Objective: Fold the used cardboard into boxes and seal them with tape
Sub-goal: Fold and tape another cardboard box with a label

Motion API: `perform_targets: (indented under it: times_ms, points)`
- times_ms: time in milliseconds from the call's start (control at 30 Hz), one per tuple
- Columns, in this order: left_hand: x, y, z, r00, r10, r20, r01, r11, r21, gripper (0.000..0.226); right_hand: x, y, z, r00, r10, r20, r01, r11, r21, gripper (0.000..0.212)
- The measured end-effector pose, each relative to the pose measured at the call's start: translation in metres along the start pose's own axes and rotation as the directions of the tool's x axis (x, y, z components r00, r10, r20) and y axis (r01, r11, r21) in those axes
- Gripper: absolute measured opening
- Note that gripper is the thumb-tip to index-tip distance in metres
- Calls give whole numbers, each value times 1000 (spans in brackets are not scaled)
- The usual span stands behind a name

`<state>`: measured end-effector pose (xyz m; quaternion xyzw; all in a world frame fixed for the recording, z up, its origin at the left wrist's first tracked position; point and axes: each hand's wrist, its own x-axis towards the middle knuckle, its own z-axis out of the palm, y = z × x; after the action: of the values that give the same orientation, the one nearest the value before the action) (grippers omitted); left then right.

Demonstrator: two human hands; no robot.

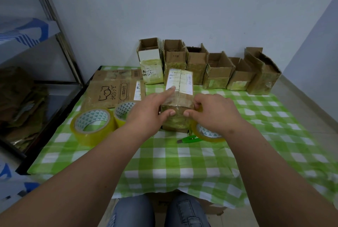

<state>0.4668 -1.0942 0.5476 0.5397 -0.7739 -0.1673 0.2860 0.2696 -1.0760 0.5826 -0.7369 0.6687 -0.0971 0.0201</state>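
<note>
Left hand (pixel 149 111): laid over the near left corner of the small box (pixel 178 102), forefinger stretched flat along the top towards the white label, thumb pressed on the near face; fingers straight, nothing gripped.
Right hand (pixel 212 112): fingers curled at the box's near right corner, thumb tip on the near face, apparently pinching the tape end; tape roll (pixel 207 133) just below the palm, partly hidden, so whether held or merely resting cannot be told.
Small box: closed, centre seam running away from the body, standing on the desk (pixel 182 162) between both hands, touching each.
Step in hand, by judgement: sealing, with a strip being smoothed over the near edge and along the seam.
Next move, by judgement: tape pulled taut, pressed flat, then severed; green cutter (pixel 188 139) just beside the roll, near the right wrist.
Two spare tape rolls (pixel 91 128), (pixel 124 111): left of the left hand, touching one another.
Flat cardboard (pixel 113 93): beyond the spare rolls, unfolded, still to be made up.
Row of six open-topped boxes (pixel 217 73): along the wall at the desk's far edge, well behind the hands.
</note>
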Motion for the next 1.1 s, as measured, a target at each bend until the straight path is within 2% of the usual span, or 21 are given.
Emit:
perform_targets:
  times_ms: [133, 233, 400, 533, 633, 833, 1100]
  points:
    - [2, 1, 1, 998, 7, 61, -10, 998, 62, 50, -2, 3, -2, 1000, -28, 9, 27, 999, 46, 43]
    - [4, 1, 1, 997, 7, 77, -12, 998, 64, 47, -2, -3, 0, 999, 50, -20, -49, 997, 53, 55]
    - [5, 2, -1, 996, 10, 90, -24, 988, 155, 46, 3, -13, -2, 985, 174, 13, -175, 983, 55, 46]
    - [1, 2, 3, 996, 41, 85, -57, 979, 198, 47, 6, -18, -4, 971, 230, 61, -235, 970, 70, 56]
    - [-4, 1, 7, 996, 41, 80, -56, 977, 205, 50, 9, -19, -5, 964, 250, 88, -256, 965, 66, 55]
    - [6, 0, 5, 992, 12, 123, -25, 994, 105, 45, 9, -13, -7, 972, 206, 110, -217, 972, 92, 33]
    - [3, -7, -3, 967, 79, 242, -90, 995, 36, 53, -2, -1, -8, 988, 85, 126, -100, 988, 121, 41]
